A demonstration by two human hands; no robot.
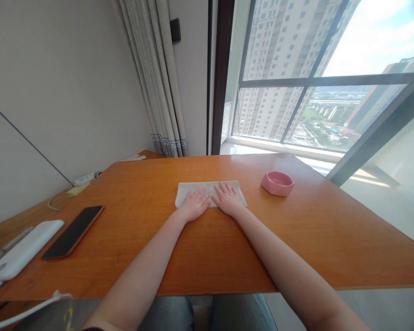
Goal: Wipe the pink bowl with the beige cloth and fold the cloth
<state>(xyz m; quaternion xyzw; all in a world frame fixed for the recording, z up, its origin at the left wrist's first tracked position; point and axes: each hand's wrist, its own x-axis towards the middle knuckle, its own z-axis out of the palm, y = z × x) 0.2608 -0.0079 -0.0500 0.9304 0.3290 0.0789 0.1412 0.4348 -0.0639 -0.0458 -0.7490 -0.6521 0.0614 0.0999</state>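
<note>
A folded whitish cloth (pixel 212 187) lies flat on the wooden table (pixel 141 193), its long side running left to right. My left hand (pixel 194 204) rests palm down on the cloth's left part, fingers spread. On its right part lies my right hand (pixel 227 198), also flat with the fingers apart. The fingertips of the two hands come close together near the cloth's middle. Both palms hide much of the cloth's near edge. To the right of my right hand sits a pink angular bowl (pixel 278 184).
A dark-screened phone (pixel 73 232) lies at the table's left, beside a white slab-like device (pixel 25 250). A white cable (pixel 27 312) hangs at the lower left corner. Behind are a power strip (pixel 86 178), a curtain (pixel 158 92) and a large window (pixel 307 82).
</note>
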